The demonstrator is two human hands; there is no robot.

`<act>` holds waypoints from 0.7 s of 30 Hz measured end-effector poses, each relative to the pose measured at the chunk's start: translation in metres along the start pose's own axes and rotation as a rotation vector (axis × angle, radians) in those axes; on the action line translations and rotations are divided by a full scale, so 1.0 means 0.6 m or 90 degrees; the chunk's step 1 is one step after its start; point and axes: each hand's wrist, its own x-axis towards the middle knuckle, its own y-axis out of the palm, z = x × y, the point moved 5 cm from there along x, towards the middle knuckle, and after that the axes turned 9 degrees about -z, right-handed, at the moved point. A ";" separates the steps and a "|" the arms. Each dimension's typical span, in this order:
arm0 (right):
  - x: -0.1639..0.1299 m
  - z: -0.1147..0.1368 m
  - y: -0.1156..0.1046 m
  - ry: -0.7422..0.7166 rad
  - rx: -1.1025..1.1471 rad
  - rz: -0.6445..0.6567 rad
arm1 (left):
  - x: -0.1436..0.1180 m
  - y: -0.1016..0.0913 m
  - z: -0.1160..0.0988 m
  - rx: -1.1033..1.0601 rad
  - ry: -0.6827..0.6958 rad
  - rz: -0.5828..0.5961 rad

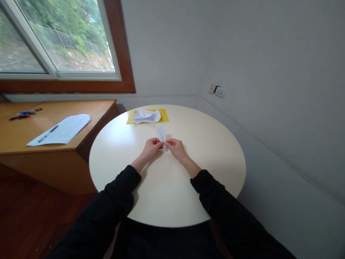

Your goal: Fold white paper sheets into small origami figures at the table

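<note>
A small folded white paper (161, 134), narrow like a paper plane, lies on the round cream table (210, 151) with its far end pointing away from me. My left hand (152, 147) and my right hand (175, 147) both pinch its near end between fingertips, knuckles close together. Both arms wear black sleeves. Farther back on the table a crumpled white sheet (146, 116) rests on a yellow sheet (164, 117).
A wooden desk (16, 140) stands to the left, touching the table, with a white paper (68, 127), a pen (47, 133) and scissors (23, 114) on it. A window is above it. A grey wall with a socket (217, 90) runs along the right.
</note>
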 end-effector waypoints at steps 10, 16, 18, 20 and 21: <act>-0.001 0.005 -0.007 0.026 0.023 -0.044 | -0.010 0.011 -0.012 -0.056 -0.010 0.064; -0.002 0.006 -0.008 0.053 0.048 -0.066 | -0.007 0.013 -0.005 -0.029 0.028 0.087; -0.002 0.006 -0.007 0.054 0.051 -0.065 | -0.006 0.012 -0.003 -0.016 0.036 0.079; -0.002 0.005 -0.007 0.052 0.053 -0.066 | -0.006 0.012 -0.004 -0.008 0.041 0.071; -0.001 0.004 -0.007 0.051 0.054 -0.066 | -0.006 0.012 -0.004 -0.007 0.043 0.068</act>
